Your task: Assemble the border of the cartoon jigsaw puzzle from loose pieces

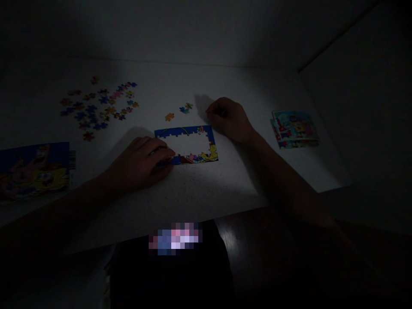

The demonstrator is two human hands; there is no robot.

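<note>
here the left hand point(141, 162), grip spread, rests on the puzzle frame point(175, 131). beyond the frame the right hand point(229, 119) curls; i cannot tell its grip.

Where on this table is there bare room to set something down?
Bare: the table strip in front of the puzzle frame, between the person's arms; also the patch between the right hand and the picture cards. Crowded: the far left, with loose pieces and the box lid.

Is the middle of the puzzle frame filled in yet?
No, the puzzle frame has only its border pieced together, and the bare white table shows through its middle.
</note>
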